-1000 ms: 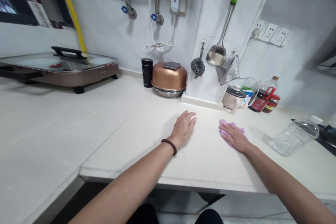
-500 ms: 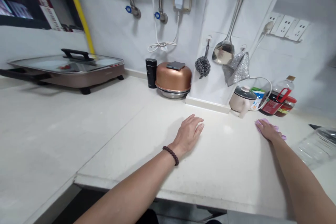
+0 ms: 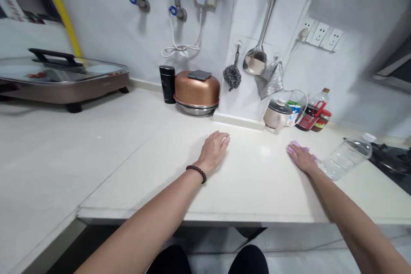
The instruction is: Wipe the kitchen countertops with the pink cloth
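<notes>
Right hand (image 3: 302,158) lay flat, fingers extended, over lilac cloth (image 3: 293,144) at right of surface (image 3: 250,188), just left of clear plastic bottle (image 3: 346,157). Left hand (image 3: 212,152), empty, unclenched, lay at middle. Risk: rightward sweep of cloth or forearm could have toppled seemingly light bottle.

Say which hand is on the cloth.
The right hand, lying over the purple cloth; the left hand, with a dark beaded bracelet at its wrist, has no cloth.

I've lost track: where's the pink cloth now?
In the head view, the pink cloth is right of centre on the counter, under the right hand, left of the clear bottle.
</notes>
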Demonstrator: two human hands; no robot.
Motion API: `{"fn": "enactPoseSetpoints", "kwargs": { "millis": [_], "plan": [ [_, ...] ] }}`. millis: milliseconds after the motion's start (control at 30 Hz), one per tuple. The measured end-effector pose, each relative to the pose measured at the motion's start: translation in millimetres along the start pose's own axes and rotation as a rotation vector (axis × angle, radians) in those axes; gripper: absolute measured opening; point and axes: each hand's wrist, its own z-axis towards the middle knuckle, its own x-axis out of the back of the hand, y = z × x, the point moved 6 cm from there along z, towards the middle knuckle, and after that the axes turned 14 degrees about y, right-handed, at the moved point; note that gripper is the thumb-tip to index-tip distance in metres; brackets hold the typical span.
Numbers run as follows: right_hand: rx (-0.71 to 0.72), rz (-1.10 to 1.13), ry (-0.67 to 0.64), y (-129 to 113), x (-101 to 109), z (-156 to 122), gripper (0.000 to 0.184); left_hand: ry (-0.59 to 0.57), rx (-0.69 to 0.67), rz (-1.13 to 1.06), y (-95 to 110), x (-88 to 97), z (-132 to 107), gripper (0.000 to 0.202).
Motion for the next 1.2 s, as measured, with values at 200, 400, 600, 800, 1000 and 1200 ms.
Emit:
{"fn": "enactPoseSetpoints", "kwargs": {
  "millis": [200,400,600,800,1000,1200],
  "plan": [
    [0.200,0.129,-0.032,-58,40,-107,0.063,0.030,0.037,0.033,-11,0.6,7,0.037],
    [0.218,0.191,-0.048,-12,67,-177,0.063,0.048,0.066,0.048,-19,6.2,7,0.040],
    [0.111,0.039,0.033,96,75,-195,0.054,0.081,0.047,0.050,-23,9.3,7,0.041],
    [-0.077,-0.121,0.164,145,71,-196,0.059,0.078,0.044,0.063,-20,5.6,12,0.043],
    [-0.015,-0.094,0.207,65,55,-197,0.061,0.061,0.013,0.042,-10,-0.1,13,0.040],
    [0.108,0.052,0.037,-103,52,-162,0.062,0.086,0.023,0.060,-10,4.5,13,0.040]
  ]
}}
